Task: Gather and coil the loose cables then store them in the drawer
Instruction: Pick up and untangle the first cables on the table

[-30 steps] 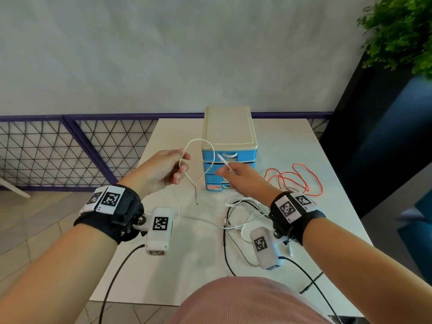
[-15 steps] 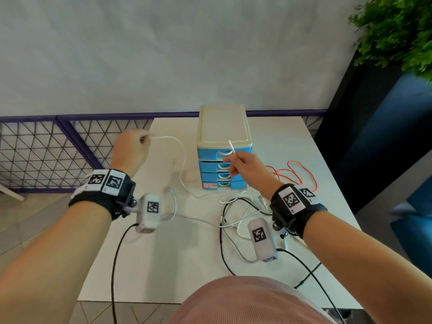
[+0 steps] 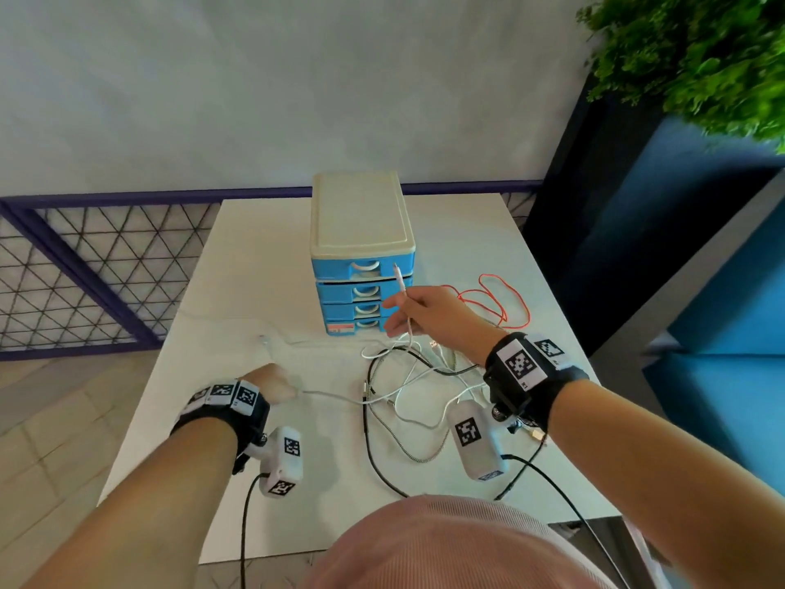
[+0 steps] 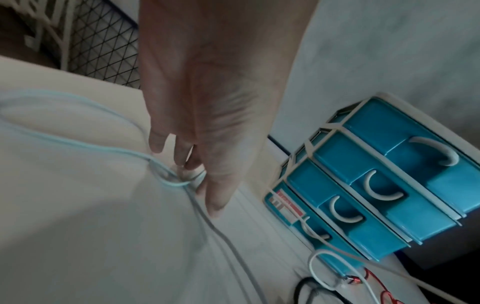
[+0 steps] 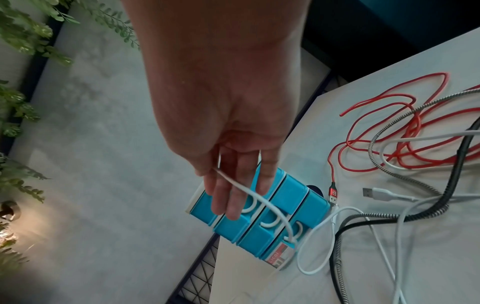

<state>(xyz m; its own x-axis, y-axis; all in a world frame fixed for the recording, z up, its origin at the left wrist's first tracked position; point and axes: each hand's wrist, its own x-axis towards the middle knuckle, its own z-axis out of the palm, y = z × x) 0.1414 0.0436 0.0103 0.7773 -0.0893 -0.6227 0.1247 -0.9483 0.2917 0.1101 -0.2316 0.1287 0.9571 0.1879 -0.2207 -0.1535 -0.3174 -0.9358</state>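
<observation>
Right hand (image 3: 418,310) pinches plug end of white cable (image 3: 340,398), held up front of drawer unit (image 3: 363,265), probly anchor for coiling. Left hand (image 3: 272,384) low near worktop (image 3: 488,231) left edge, fingers closed on cable slack. Rest tangled, front right.

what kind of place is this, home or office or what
Hard to say; probably an indoor lounge or office corner: a white table against a plain wall, a purple wire-mesh barrier, a potted green plant and a small blue drawer unit.
</observation>
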